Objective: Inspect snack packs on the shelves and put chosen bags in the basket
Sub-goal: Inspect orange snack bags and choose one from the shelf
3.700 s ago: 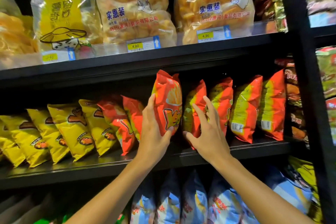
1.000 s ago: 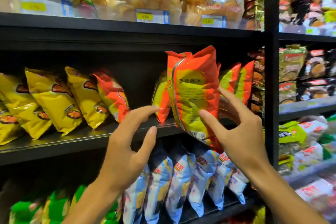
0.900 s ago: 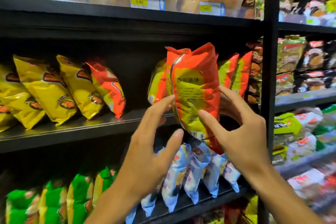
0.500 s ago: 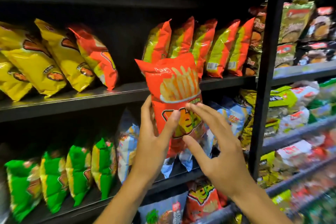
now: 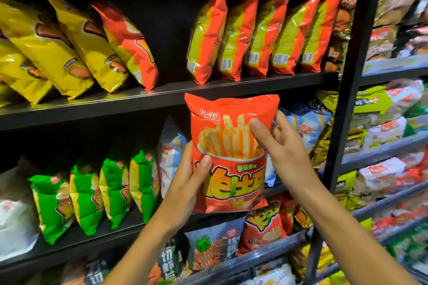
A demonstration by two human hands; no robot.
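Note:
I hold an orange-red snack bag point(image 5: 231, 136) printed with french fries upright in front of the shelves, its front facing me. My left hand point(image 5: 187, 187) grips its lower left edge, thumb on the front and fingers behind. My right hand point(image 5: 280, 148) grips the right side, thumb across the fries picture. The bag is off the shelf, level with the gap below the middle shelf point(image 5: 162, 97). No basket is in view.
A row of like orange-yellow bags point(image 5: 261, 34) stands on the middle shelf, yellow bags point(image 5: 46, 48) to the left. Green bags point(image 5: 92, 192) and blue-white bags point(image 5: 171, 155) fill the shelf below. A black upright post point(image 5: 345, 99) separates a second shelving bay at the right.
The bag came off the middle shelf, was turned from back to front, and moved down toward me. My left hand took hold of it and my right thumb slid up. The view tilted downward.

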